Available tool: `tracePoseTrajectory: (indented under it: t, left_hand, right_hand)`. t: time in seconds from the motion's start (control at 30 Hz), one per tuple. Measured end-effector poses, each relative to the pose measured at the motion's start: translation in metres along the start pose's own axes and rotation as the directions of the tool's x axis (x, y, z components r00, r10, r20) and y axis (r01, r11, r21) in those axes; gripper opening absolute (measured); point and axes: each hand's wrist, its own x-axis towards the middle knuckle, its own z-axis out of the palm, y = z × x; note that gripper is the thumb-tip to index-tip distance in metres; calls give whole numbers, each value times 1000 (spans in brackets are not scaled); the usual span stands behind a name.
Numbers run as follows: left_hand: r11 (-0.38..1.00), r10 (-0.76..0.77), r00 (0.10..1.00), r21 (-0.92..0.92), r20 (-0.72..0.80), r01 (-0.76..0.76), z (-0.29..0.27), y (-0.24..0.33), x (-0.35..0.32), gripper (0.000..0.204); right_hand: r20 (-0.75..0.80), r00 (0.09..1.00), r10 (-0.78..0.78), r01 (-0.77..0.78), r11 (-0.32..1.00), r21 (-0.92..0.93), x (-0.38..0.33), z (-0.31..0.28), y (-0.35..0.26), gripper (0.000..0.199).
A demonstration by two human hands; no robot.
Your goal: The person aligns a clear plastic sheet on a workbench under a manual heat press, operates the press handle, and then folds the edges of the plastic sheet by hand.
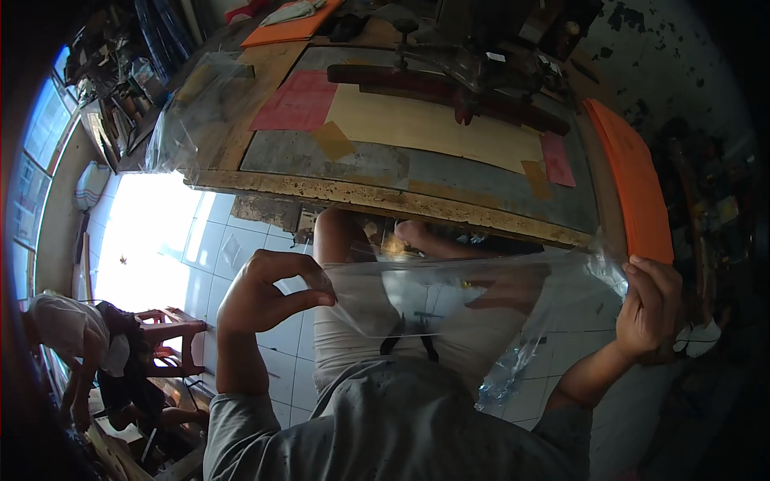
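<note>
A clear plastic sheet (449, 276) stretches across my lap, just in front of the table's near edge; I cannot tell whether it is a bag. At its left end, my left hand (269, 293) pinches it between thumb and forefinger. My right hand (651, 305) grips the bunched right end, close to a stack of orange sheets (634, 180). Part of the plastic hangs crumpled below, towards my right forearm.
The wooden table (385, 200) carries a grey plate (365, 164) with pink (297, 100) and cream sheets (433, 124). A dark red bar (449, 98) with a metal fixture lies across them. More clear plastic (180, 120) drapes over the left corner. Another person (88, 345) bends near a red stool (180, 345).
</note>
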Motion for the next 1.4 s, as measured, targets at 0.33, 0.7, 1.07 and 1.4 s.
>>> tracePoseTrajectory:
  t: [0.33, 0.7, 1.07, 1.4]
  left_hand:
    - [972, -99, 994, -208, 43, 105, 0, -20, 15, 15]
    - [505, -83, 992, -854, 97, 126, 49, -61, 8, 31]
    - [204, 104, 992, -975, -69, -90, 77, -14, 26, 29]
    - [710, 169, 979, -704, 117, -38, 80, 17, 35, 41]
  right_hand:
    - [23, 991, 129, -128, 991, -48, -28, 27, 26, 20]
    - [-55, 954, 296, -290, 952, 95, -47, 39, 24, 18]
    - [390, 836, 385, -527, 762, 377, -57, 58, -49, 40]
    - [220, 841, 494, -467, 458, 757, -90, 107, -135, 28]
